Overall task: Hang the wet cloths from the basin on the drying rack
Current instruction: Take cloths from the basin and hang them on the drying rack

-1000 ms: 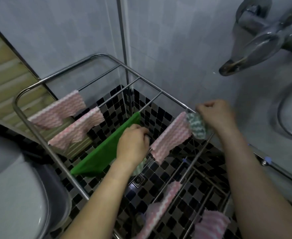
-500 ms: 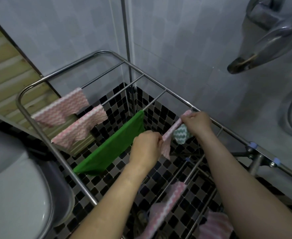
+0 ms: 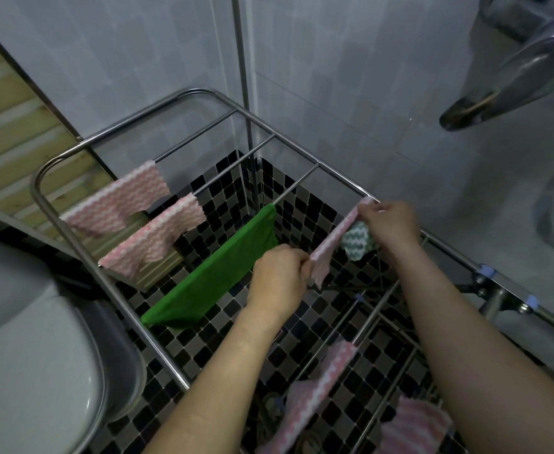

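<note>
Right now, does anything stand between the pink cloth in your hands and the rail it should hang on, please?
Nothing visible does. The left hand and right hand stretch the pink cloth along a rail of the drying rack; the green cloth hangs one rail over. The right hand also holds a bunched green-and-white cloth.

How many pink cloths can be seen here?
5. Two cloths hang at the far left; one is held between the left hand and right hand; two hang near the bottom edge. Others may be hidden.
</note>
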Available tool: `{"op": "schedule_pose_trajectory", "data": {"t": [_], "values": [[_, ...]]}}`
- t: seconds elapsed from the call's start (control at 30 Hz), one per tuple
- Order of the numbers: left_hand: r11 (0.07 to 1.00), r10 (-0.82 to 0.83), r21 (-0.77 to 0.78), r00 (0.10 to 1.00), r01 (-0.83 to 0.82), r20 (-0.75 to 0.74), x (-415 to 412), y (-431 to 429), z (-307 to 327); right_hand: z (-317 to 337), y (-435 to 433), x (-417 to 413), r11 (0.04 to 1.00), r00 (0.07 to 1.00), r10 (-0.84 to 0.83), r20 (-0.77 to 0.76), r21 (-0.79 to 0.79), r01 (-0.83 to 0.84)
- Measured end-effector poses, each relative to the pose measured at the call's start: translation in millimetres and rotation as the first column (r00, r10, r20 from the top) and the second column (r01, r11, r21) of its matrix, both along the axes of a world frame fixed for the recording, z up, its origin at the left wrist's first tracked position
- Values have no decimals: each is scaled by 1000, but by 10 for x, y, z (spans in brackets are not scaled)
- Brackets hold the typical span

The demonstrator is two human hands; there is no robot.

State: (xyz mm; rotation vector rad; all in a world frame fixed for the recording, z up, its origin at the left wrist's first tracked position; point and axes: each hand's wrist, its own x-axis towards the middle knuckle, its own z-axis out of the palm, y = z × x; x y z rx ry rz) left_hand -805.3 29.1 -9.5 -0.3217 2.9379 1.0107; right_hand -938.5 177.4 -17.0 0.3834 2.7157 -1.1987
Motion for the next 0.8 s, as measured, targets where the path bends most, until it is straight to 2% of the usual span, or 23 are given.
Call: {"op": "schedule_pose_trajectory", "data": {"t": [0.1,0.27,0.33,0.4,0.47,0.53,0.6,0.63,0.7,0.8], "values": [[1000,14,11,1000,-14,19,-5,-4,5,-32,-23,-5,1000,999,23,22,-13,-23],[1000,17,19,1000,-17,26,-18,-8,-14,-49,-58,8,995,999,50,12,89,-51],[1000,22,4,1000,-22,-14,12,-13,-14,0,-31,32,997,1000,18,-3,79,-18],[998,57,5,990,-57,-130,70,-15,32,130,66,94,996,999,-39,-16,-86,38],[982,135,160,967,-102,-216,155,11,132,343,195,255,918,996,-73,47,-388,86],[869,212,478,968,-126,-130,271,85,275,556,314,518,717,986,-21,168,-684,132],[636,214,750,976,-179,51,392,151,410,623,375,771,489,960,81,269,-850,197],[502,179,839,974,-210,137,442,188,467,613,391,887,409,948,126,292,-886,219],[288,116,924,967,-252,227,536,268,527,587,401,1115,322,935,183,304,-917,235],[152,147,953,959,-263,242,656,398,599,597,407,1394,219,931,238,275,-949,225]]}}
